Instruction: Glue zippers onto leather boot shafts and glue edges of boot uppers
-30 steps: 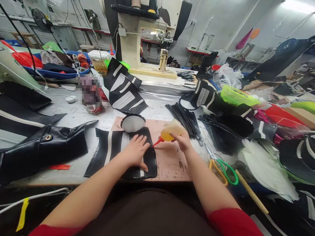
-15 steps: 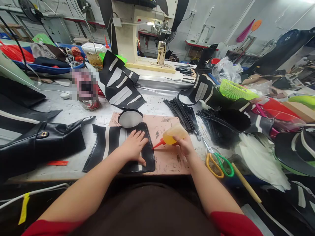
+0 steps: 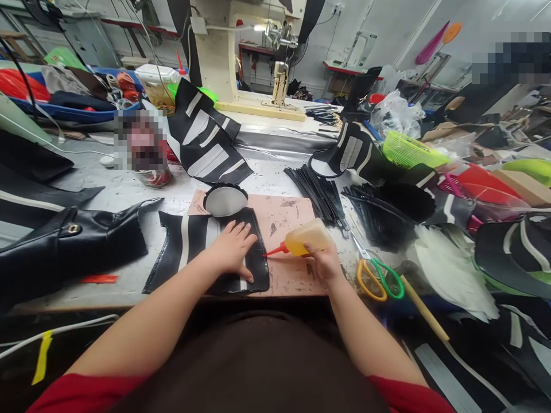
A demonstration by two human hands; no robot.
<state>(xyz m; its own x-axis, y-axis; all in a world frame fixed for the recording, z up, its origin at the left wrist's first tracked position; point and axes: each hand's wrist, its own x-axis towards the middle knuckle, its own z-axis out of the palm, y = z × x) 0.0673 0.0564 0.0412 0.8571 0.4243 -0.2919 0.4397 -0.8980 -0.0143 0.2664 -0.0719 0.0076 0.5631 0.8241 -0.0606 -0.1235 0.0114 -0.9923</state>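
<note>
No lettering, label, brand, number or sign can be read, whether on the squeeze bottle (image 3: 306, 236), the sewing machine (image 3: 215, 60) or anything else in view.

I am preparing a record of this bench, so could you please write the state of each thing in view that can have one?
Panel: laid flat
Left hand: spread on the panel
Bottle: partly full, tilted, nozzle at the panel's edge
Right hand: closed around the bottle
Scissors: lying down, blade opening unclear
Tub: lid on
Lamp: lit
Strips: bunched
Bag: crumpled
</note>
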